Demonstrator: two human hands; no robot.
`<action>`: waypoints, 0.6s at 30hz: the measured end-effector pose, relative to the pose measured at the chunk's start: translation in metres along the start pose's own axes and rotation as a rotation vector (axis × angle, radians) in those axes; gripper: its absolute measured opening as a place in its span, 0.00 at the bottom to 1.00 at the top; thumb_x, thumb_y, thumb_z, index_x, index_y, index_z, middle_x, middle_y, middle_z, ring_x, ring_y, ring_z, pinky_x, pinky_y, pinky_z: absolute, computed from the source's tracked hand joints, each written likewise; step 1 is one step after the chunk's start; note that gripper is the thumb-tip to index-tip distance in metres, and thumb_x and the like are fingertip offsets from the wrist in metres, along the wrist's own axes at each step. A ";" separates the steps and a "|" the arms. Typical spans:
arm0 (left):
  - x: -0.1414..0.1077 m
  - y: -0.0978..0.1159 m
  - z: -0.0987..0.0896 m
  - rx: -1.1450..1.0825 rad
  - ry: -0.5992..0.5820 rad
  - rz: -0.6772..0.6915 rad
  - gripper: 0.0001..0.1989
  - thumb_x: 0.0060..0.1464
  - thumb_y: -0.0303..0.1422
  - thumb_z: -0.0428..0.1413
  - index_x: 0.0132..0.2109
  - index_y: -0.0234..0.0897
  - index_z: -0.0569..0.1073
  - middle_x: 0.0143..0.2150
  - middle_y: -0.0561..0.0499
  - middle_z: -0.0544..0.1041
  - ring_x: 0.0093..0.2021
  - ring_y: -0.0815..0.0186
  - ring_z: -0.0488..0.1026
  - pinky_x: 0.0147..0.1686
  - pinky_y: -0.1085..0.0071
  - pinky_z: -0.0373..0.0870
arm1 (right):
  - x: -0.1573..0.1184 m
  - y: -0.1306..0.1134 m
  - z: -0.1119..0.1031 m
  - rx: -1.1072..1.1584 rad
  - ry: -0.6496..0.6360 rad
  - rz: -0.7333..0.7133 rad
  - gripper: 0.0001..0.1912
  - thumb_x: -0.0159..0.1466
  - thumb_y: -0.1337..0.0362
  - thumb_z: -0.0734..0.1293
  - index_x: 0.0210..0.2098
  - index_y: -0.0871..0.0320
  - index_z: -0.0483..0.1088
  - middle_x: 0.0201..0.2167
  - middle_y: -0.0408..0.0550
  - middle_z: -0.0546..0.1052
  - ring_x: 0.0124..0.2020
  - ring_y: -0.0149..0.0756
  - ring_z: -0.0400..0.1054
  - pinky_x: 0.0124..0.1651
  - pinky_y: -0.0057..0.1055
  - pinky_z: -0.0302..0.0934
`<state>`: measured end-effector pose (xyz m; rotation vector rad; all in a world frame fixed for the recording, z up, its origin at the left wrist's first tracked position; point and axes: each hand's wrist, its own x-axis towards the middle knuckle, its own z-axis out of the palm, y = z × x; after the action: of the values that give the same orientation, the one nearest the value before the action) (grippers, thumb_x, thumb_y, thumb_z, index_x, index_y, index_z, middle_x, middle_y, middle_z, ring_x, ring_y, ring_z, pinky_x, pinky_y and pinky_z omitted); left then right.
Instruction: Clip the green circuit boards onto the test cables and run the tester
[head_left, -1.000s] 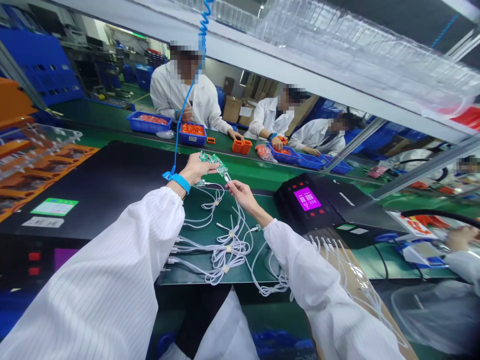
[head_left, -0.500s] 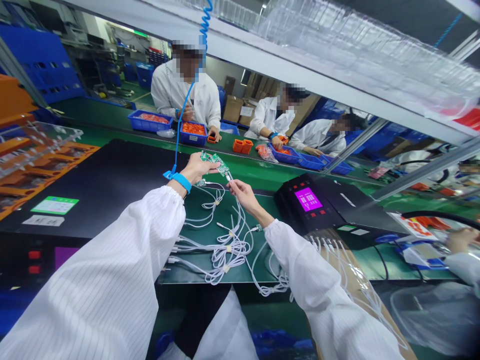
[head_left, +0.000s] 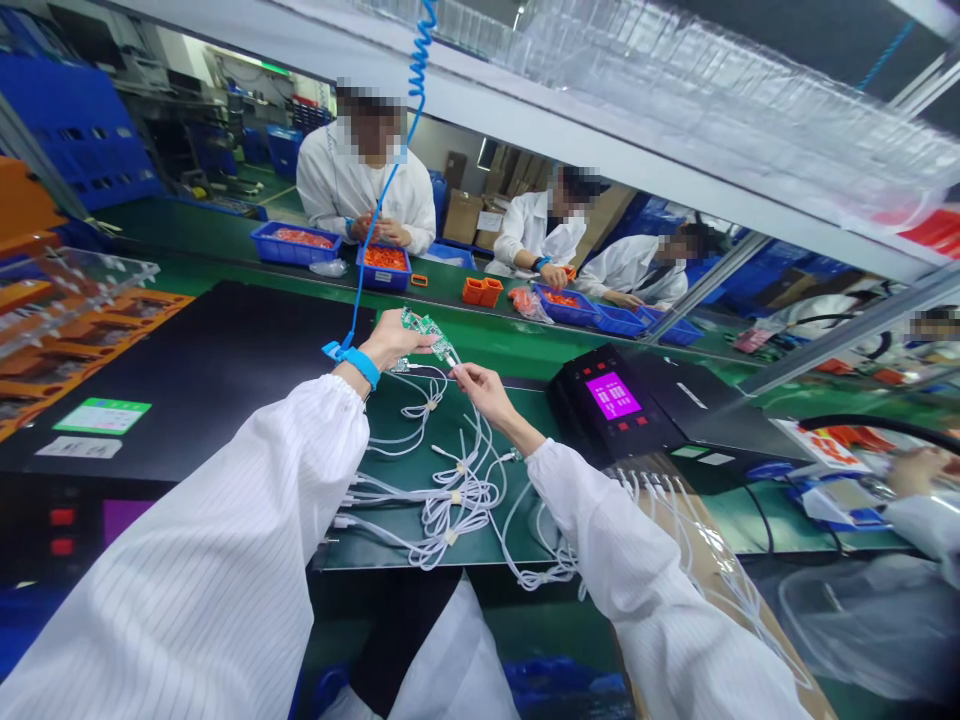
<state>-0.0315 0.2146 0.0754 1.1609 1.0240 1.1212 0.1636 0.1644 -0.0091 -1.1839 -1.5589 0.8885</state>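
A small green circuit board (head_left: 435, 336) is pinched between the thumb and fingers of my left hand (head_left: 399, 340), which wears a blue wrist strap (head_left: 363, 366). My right hand (head_left: 484, 388) grips a white cable plug (head_left: 452, 362) at the board's lower right end. Whether the plug is fully seated is too small to tell. Below both hands, bundled white cables (head_left: 457, 500) lie on the green work surface (head_left: 397, 405). Another small board (head_left: 401, 366) with a cable on it rests just under my left hand.
A black box (head_left: 225, 350) stands at left, and a black device with a purple screen (head_left: 611, 396) at right. Orange trays (head_left: 67, 370) sit far left. Across the bench, people in white coats work beside blue bins (head_left: 296, 243). A blue coiled cord (head_left: 422, 50) hangs overhead.
The view has shifted slightly. My hands keep nearly the same hold on the board and plug. Across the bench, a person's hand has left an orange part and joined the other hand.
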 end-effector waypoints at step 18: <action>0.007 -0.009 -0.003 0.025 0.002 -0.060 0.24 0.24 0.19 0.76 0.28 0.31 0.72 0.28 0.49 0.78 0.30 0.63 0.80 0.31 0.72 0.82 | -0.005 0.002 0.012 -0.035 -0.017 -0.005 0.33 0.62 0.32 0.64 0.37 0.58 0.77 0.27 0.41 0.71 0.31 0.32 0.64 0.36 0.29 0.59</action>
<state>-0.0324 0.2219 0.0661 1.1417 1.0703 1.0648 0.1532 0.1605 -0.0153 -1.1994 -1.5960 0.8733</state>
